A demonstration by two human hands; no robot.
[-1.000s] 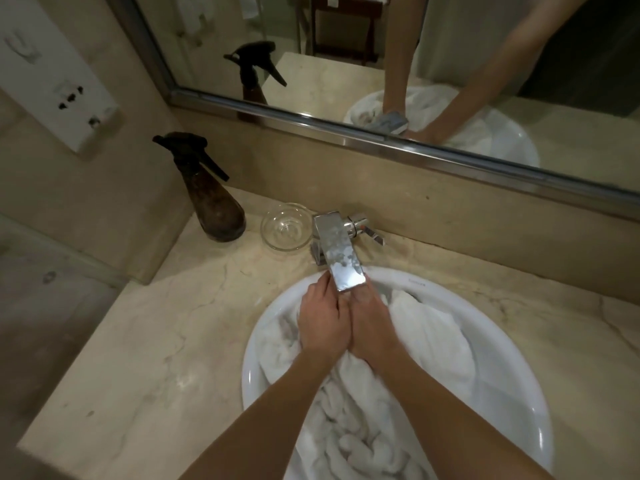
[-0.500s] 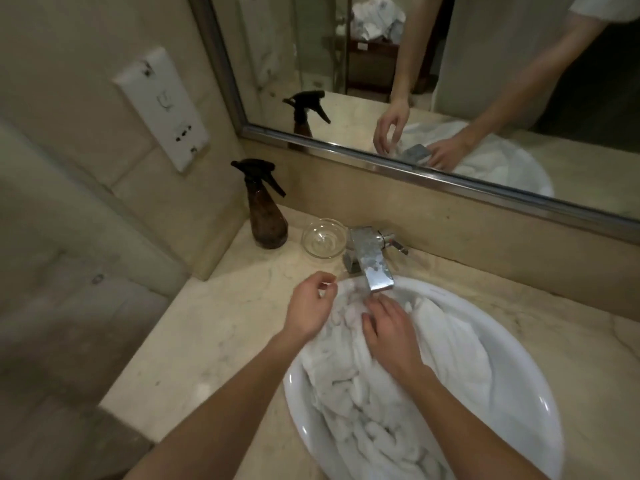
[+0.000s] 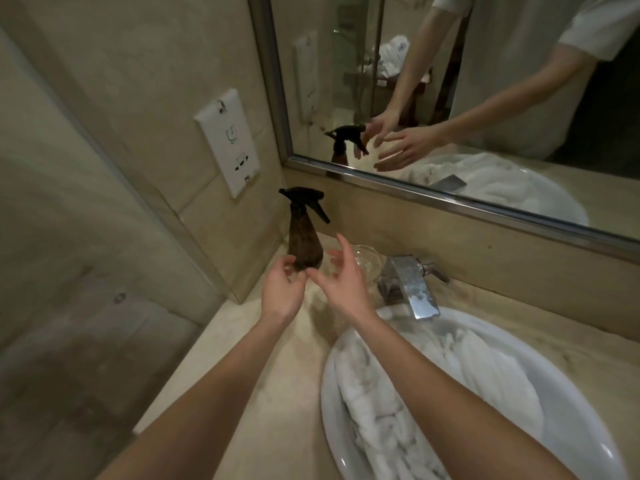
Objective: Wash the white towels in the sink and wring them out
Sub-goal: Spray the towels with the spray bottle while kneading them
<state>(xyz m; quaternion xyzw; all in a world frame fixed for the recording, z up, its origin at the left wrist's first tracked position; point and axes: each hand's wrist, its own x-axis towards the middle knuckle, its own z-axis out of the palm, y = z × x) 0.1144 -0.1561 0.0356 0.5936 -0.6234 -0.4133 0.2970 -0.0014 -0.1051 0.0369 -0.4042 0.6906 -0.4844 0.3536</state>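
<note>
White towels (image 3: pixel 460 386) lie crumpled in the round white sink (image 3: pixel 571 441) at the lower right, under the chrome tap (image 3: pixel 412 289). Both hands are out of the basin, raised over the counter at the back left. My left hand (image 3: pixel 282 289) hovers with curled fingers just in front of the base of a brown spray bottle (image 3: pixel 304 237). My right hand (image 3: pixel 341 275) is beside it, fingers spread, in front of a small glass dish (image 3: pixel 370 261). Neither hand holds anything.
The beige marble counter (image 3: pixel 242 375) ends in a wall corner at the left. A white socket plate (image 3: pixel 230 143) is on that wall. A framed mirror (image 3: pixel 450 98) runs along the back and reflects my arms, the bottle and the towels.
Both hands have left the towels in the sink and moved up and to the left, towards the spray bottle. The camera has turned left.
</note>
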